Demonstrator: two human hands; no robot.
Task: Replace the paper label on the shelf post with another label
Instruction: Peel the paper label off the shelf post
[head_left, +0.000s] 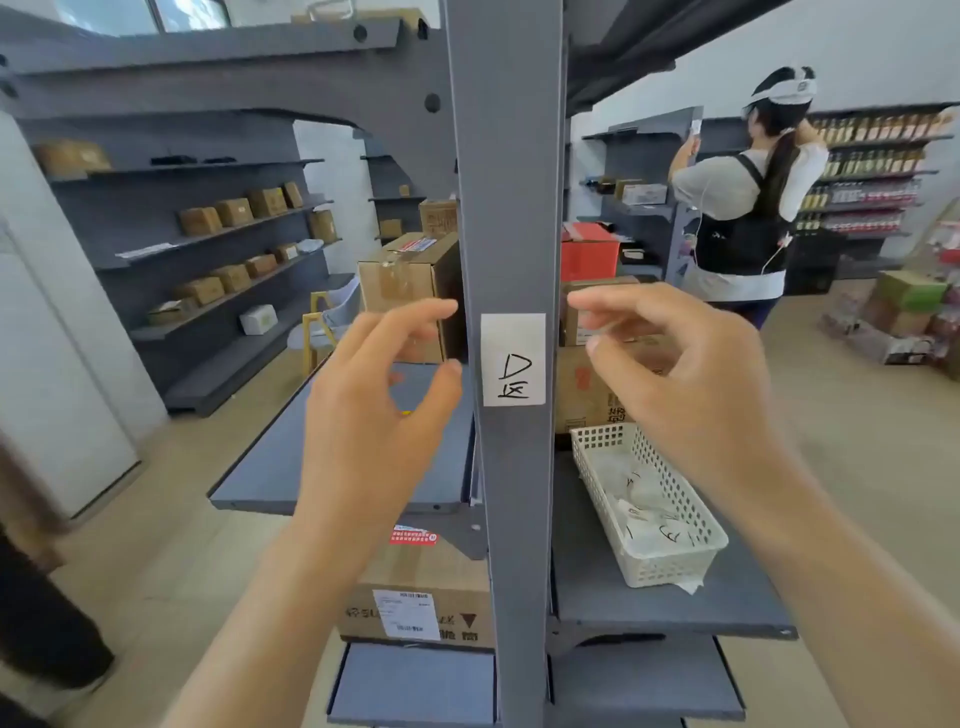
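A white paper label (513, 358) with a hand-written "D" and a character below it sticks on the front of the grey shelf post (511, 182) at chest height. My left hand (379, 400) hovers just left of the post, fingers apart and empty, fingertips close to the label's left edge. My right hand (675, 374) hovers just right of the post, thumb and forefinger apart, holding nothing. Neither hand touches the label. A white plastic basket (597, 452) on the right shelf holds several other paper labels (654, 514).
Grey shelf boards (270, 467) extend left and right of the post. Cardboard boxes (415, 603) sit on the shelves below and behind. Another person (743, 208) stands at a far shelf on the right. Wall shelving with boxes lines the left.
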